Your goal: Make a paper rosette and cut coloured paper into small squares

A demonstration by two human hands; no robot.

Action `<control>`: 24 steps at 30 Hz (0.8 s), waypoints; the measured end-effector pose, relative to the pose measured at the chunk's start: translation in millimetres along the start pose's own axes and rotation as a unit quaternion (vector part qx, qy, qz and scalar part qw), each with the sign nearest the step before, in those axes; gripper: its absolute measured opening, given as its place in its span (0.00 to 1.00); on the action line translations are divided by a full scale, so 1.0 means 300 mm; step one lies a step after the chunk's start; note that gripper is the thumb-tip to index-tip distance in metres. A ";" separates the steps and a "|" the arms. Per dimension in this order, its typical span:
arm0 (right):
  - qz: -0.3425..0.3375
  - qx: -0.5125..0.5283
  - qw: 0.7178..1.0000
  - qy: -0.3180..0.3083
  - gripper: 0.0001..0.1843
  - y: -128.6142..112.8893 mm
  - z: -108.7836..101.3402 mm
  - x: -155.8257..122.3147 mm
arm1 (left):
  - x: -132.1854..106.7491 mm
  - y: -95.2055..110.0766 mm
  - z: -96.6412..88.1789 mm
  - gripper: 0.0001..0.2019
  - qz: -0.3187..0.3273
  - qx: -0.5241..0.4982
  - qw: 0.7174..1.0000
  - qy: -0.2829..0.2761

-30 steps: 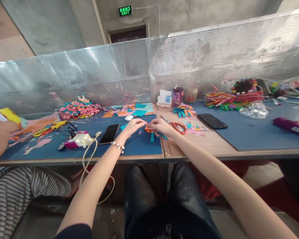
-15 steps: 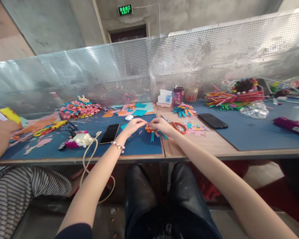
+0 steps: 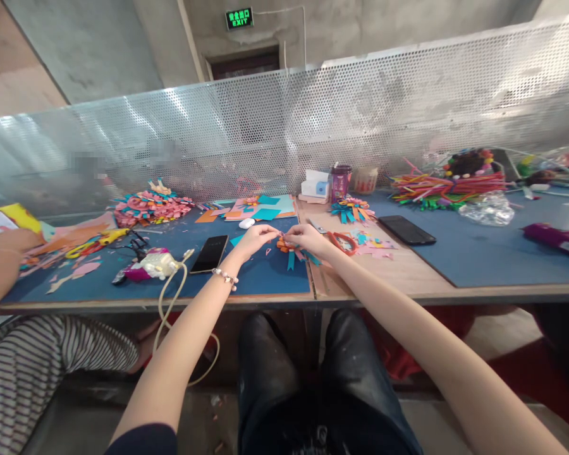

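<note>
Both my hands meet over the blue mat (image 3: 260, 278) at the middle of the table. My left hand (image 3: 253, 241) is pinched closed, its fingertips on a small orange and teal paper piece (image 3: 286, 248). My right hand (image 3: 308, 239) is also pinched closed on the same piece from the other side. Teal strips hang from the piece onto the mat. A beaded bracelet (image 3: 225, 276) circles my left wrist. Orange-handled scissors (image 3: 342, 242) lie just right of my right hand.
A black phone (image 3: 209, 254) and a glue gun (image 3: 152, 265) with its cord lie left of my hands; another phone (image 3: 404, 229) lies to the right. Paper flowers (image 3: 149, 207), coloured sheets (image 3: 260, 208), straws (image 3: 436, 184). A striped-sleeved person's hand (image 3: 2, 249) is at far left. Perforated metal screen (image 3: 360, 120) behind.
</note>
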State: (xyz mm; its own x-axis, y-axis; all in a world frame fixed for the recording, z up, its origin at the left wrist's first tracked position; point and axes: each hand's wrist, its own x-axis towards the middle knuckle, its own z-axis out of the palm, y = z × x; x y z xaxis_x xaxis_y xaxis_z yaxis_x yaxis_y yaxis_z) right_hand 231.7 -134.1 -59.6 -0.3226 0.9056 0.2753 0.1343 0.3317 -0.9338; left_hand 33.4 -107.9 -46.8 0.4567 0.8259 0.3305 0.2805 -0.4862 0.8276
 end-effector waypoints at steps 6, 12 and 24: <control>-0.001 -0.004 1.000 -0.005 0.09 0.008 -0.003 0.005 | -0.002 0.001 0.000 0.13 0.004 -0.001 1.000 0.002; 0.002 -0.004 1.000 -0.007 0.09 0.001 -0.002 0.003 | -0.002 0.010 0.004 0.13 0.003 0.001 1.000 0.007; -0.005 -0.031 0.999 -0.006 0.09 -0.029 0.008 -0.016 | -0.007 0.024 0.010 0.16 0.010 -0.009 1.000 0.000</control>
State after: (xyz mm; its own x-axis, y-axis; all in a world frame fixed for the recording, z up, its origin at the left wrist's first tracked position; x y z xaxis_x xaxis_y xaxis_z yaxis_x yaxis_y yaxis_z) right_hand 229.9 -142.0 -53.4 -0.3358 0.8988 0.2817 0.1888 0.3573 -0.9147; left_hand 36.9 -114.1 -42.8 0.4626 0.8163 0.3458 0.2570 -0.4969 0.8289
